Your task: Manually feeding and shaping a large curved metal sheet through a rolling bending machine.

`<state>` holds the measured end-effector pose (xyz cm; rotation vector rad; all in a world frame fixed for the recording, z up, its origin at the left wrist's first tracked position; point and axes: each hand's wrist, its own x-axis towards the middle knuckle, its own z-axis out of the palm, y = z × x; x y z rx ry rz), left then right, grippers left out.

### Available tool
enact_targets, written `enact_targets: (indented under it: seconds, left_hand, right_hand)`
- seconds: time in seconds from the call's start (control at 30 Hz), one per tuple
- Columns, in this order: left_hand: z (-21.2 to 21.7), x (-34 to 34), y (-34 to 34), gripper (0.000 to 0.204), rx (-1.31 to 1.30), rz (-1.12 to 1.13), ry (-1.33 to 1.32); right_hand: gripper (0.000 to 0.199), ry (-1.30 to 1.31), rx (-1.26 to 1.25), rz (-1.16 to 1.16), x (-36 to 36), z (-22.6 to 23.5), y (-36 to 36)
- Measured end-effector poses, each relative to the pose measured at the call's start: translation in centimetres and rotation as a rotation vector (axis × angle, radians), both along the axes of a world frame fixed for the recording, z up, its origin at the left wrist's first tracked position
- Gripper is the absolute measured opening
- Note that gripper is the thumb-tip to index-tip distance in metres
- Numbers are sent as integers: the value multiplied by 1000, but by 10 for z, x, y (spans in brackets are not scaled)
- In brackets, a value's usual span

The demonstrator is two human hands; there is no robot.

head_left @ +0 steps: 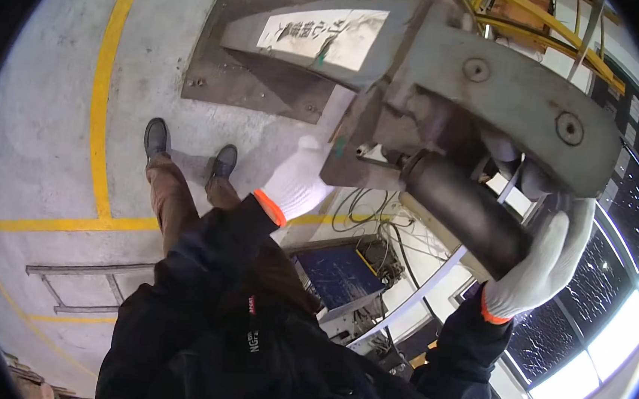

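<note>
Both hands wear white knitted gloves with orange cuffs. My right hand (544, 258) lies along the outer end of a dark cylindrical roller (469, 211), its fingers stretched upward beneath a thick grey metal arm (519, 95). A narrow, pale strip (433, 280) passes below the roller, close to this hand. My left hand (296, 183) is beside the lower left corner of an upright brown-grey metal plate (361, 146). Glare washes out its fingers, so their grip and any contact with the plate cannot be made out.
The machine's grey leg (310, 37), bearing a white label, stands on a bolted floor plate (237, 9). Below are a blue box-shaped unit (340, 272) and loose cables (400, 221). Yellow lines (103, 92) and a metal frame (80, 286) lie on the floor; yellow rails (551, 26) rise at upper right.
</note>
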<state>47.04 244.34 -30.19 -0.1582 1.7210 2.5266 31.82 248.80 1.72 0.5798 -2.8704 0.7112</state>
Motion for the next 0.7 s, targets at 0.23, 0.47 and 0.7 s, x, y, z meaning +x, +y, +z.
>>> enact_targets:
  seconds: [0.23, 0.47, 0.7]
  left_hand:
    - [20, -41, -89, 38, 89, -438, -138]
    - [40, -58, -114, 30, -181, -547, -105]
    - [10, -50, -85, 25, -701, -185, 500]
  right_hand:
    - [51, 68, 40, -16, 1, -2, -8]
    - [51, 87, 78, 42, 3, -1, -7]
    - [50, 134, 124, 29, 1, -1, -2]
